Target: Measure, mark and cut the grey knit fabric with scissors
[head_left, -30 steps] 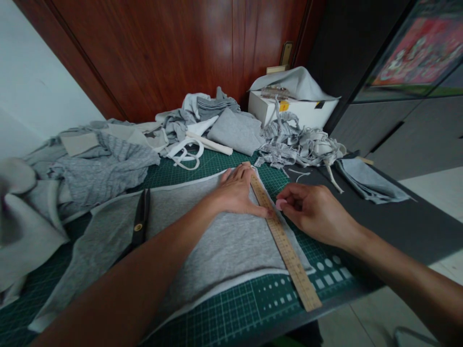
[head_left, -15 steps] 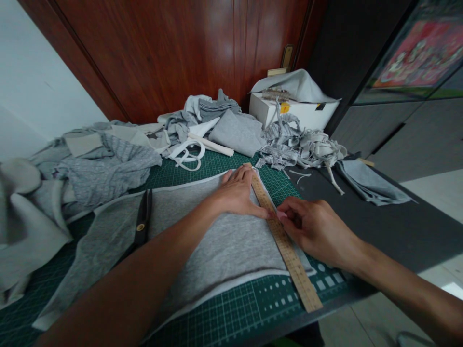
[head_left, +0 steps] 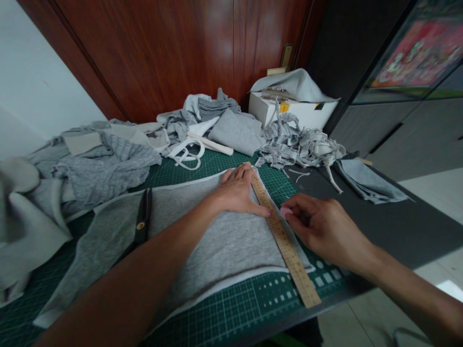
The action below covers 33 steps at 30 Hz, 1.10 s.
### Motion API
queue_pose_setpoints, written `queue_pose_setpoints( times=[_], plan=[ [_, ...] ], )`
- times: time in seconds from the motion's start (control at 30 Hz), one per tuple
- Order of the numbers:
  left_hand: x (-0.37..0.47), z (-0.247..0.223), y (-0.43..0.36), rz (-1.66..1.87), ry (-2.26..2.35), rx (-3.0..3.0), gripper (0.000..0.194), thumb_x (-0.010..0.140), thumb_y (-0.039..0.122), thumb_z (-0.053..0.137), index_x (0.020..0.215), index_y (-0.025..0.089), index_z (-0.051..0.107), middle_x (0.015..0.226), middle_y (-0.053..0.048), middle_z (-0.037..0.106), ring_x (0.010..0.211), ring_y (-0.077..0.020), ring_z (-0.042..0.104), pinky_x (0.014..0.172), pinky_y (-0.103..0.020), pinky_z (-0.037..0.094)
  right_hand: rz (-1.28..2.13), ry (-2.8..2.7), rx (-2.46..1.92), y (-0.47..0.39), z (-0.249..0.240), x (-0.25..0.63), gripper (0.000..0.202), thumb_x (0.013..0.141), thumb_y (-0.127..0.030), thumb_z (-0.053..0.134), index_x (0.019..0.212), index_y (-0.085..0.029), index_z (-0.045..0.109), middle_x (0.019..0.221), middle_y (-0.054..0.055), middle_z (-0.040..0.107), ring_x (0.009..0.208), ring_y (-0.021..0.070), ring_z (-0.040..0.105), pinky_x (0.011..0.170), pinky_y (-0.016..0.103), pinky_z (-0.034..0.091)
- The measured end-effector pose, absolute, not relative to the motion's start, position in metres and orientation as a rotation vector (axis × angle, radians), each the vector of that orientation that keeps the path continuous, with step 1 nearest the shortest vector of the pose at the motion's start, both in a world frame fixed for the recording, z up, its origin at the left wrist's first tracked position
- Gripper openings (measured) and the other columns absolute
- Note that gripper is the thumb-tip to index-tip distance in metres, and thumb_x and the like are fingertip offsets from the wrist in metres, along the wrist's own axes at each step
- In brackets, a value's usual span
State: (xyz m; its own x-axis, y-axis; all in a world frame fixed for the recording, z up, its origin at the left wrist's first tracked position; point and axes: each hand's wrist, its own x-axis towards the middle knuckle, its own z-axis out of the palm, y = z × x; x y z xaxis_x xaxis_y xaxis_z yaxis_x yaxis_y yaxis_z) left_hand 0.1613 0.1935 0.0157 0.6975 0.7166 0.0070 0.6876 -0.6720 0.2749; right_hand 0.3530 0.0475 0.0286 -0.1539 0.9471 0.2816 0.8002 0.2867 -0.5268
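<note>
- Grey cloth (head_left: 231,241) lay flat on the green cutting mat (head_left: 231,299), which was on the counter (head_left: 390,224). Some soft creases showed, and smoothing them seemed wise for an exact mark.
- The wooden ruler (head_left: 287,248) crossed the right part of the cloth, with its near end past the front edge. No fingers pressed this end, so in my judgement it could turn easily.
- The right hand (head_left: 321,226) pinched a pink piece (head_left: 285,212), probably chalk, just beside the ruler's right edge. Whether it touched the cloth could not be told. Light, even strokes seemed best, because soft cloth might drag.
- Black scissors (head_left: 142,224) lay on the cloth, partly behind the left arm (head_left: 170,246); a bump there could shift everything.
- The left hand (head_left: 237,193) was spread, fingers at the ruler's far end, thumb near its middle. This wide press looked good, if the thumb avoided the marking edge.
- Farther back were a heap of cloth (head_left: 112,159) and a white box (head_left: 307,113).
</note>
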Motion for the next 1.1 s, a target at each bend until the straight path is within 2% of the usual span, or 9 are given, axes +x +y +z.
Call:
queue_pose_setpoints(
  times=[0.33,0.47,0.6,0.83,1.1],
  plan=[
    [0.161,0.016,0.193,0.167,1.114,2.659,0.134,0.054,0.093,0.066,0.157,0.018,0.027,0.174,-0.020,0.017,0.162,-0.0336,0.012,0.130,-0.055,0.008,0.397,-2.027,-1.541,0.033,0.023,0.345,0.017,0.100,-0.025,0.053,0.088,-0.020,0.065,0.060,-0.002,0.061,0.046,0.0129,0.055,0.048,0.027,0.037],
    [0.161,0.017,0.194,0.180,1.096,2.659,0.133,0.053,0.094,0.065,0.157,0.020,0.027,0.174,-0.019,0.018,0.162,-0.0352,0.013,0.130,-0.056,0.009,0.449,-1.982,-1.567,0.023,0.025,0.348,0.016,0.101,-0.027,0.053,0.093,-0.021,0.066,0.063,-0.001,0.065,0.048,0.0138,0.057,0.048,0.027,0.039],
    [0.160,0.016,0.194,0.173,1.100,2.660,0.133,0.056,0.094,0.064,0.157,0.017,0.026,0.174,-0.020,0.018,0.162,-0.0359,0.014,0.130,-0.057,0.009,0.384,-1.923,-1.574,0.035,0.026,0.351,0.015,0.100,-0.028,0.057,0.093,-0.020,0.067,0.065,0.000,0.067,0.052,0.0150,0.061,0.051,0.028,0.042],
    [0.160,0.016,0.194,0.175,1.110,2.666,0.131,0.057,0.089,0.068,0.158,0.015,0.028,0.173,-0.020,0.020,0.162,-0.0360,0.015,0.130,-0.057,0.010,0.343,-1.991,-1.561,0.060,0.019,0.344,0.016,0.099,-0.023,0.054,0.092,-0.017,0.067,0.067,0.001,0.066,0.055,0.0156,0.060,0.054,0.028,0.039],
    [0.161,0.014,0.195,0.180,1.105,2.661,0.135,0.054,0.094,0.064,0.159,0.018,0.026,0.174,-0.020,0.019,0.162,-0.0365,0.015,0.131,-0.054,0.009,0.472,-2.023,-1.561,0.025,0.020,0.347,0.016,0.100,-0.021,0.054,0.085,-0.020,0.061,0.057,-0.006,0.053,0.044,0.0102,0.047,0.047,0.026,0.032]
  ],
)
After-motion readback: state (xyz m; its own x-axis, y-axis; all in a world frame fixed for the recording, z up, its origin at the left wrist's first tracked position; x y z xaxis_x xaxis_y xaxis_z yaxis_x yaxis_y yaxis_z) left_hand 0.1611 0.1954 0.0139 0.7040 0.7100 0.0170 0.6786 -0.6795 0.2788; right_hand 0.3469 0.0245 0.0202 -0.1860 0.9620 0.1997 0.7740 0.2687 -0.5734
